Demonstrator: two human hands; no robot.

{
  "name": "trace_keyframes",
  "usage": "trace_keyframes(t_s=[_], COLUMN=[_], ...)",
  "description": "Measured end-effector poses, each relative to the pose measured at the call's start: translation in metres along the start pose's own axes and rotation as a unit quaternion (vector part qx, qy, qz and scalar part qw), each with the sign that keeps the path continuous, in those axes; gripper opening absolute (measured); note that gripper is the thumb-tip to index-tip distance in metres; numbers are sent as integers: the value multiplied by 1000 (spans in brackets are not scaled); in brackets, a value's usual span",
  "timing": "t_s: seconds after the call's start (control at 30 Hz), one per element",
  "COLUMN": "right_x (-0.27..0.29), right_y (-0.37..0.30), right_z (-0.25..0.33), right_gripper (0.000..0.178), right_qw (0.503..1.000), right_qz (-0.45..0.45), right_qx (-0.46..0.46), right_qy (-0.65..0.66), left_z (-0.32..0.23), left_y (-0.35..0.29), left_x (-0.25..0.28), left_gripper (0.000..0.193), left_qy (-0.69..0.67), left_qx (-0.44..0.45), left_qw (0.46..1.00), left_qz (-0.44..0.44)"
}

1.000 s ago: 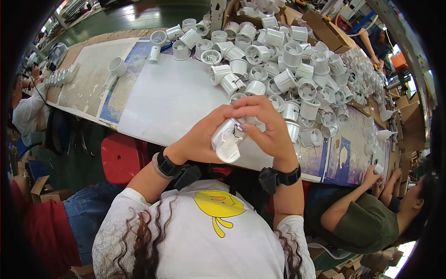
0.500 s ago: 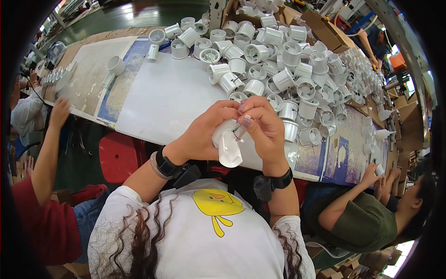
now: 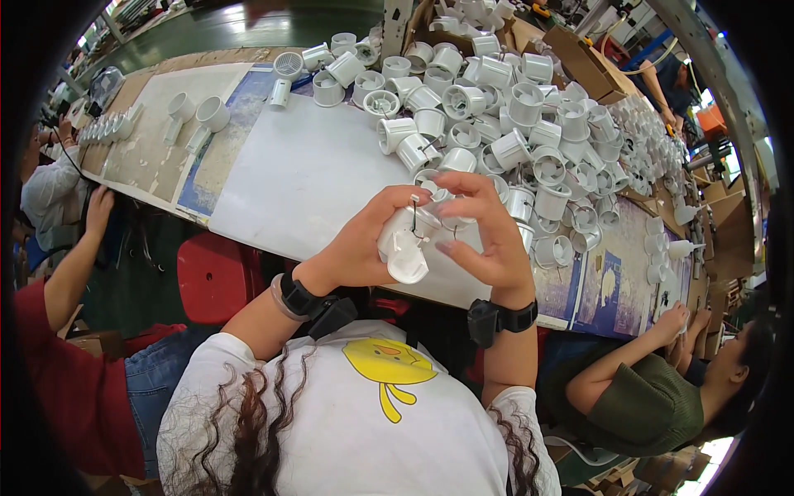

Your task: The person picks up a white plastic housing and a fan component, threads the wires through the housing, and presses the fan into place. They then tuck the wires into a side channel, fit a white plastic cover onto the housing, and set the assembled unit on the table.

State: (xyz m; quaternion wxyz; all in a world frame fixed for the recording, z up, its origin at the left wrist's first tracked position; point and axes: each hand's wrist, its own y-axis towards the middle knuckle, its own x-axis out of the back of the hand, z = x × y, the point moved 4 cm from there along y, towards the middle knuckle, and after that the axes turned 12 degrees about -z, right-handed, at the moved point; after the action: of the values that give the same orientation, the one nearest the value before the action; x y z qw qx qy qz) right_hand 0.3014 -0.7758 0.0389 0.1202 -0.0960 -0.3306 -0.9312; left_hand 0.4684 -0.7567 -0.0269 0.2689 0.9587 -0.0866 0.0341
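My left hand (image 3: 354, 244) is closed round a white plastic fan housing (image 3: 407, 263), its short handle pointing down toward me. A thin dark wire with a small white end stands up from the housing near my left fingertips. Just to the right, my right hand (image 3: 490, 240) is open, thumb and fingers curved and apart, with nothing visible between them. Beyond both hands lies a big heap of white round fan housings (image 3: 463, 99), several with dark wires showing. My left fingers hide part of the held piece.
A white board (image 3: 298, 165) covers the table before me. Two white handled housings (image 3: 211, 114) stand left, beyond them a row of similar parts (image 3: 112, 128). A red stool (image 3: 217, 277) is below the table edge. Co-workers sit at both sides; a cardboard box (image 3: 583, 62) stands behind the heap.
My right fingers have come away from the wire and spread apart, moving slightly right. My left hand keeps the housing. At left, a co-worker's hand has drawn back and a second handled housing stands there.
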Motion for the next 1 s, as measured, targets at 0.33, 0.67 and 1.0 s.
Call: trace_keyframes(t_s=[0.33, 0.67, 1.0], right_x=[-10, -11, -14], right_y=[-3, -1, -6], right_z=[1, -6, -24], right_gripper=[13, 15, 23], right_qw=[981, 994, 996], right_qz=[-61, 2, 59], right_qx=[116, 52, 35], right_qy=[-139, -92, -60], left_z=[-3, -8, -3], left_y=[0, 0, -2], left_x=[-3, -5, -5], left_gripper=[71, 69, 70], left_qy=[31, 60, 42], left_qx=[-7, 7, 72], left_qw=[999, 998, 996], left_qz=[6, -4, 34])
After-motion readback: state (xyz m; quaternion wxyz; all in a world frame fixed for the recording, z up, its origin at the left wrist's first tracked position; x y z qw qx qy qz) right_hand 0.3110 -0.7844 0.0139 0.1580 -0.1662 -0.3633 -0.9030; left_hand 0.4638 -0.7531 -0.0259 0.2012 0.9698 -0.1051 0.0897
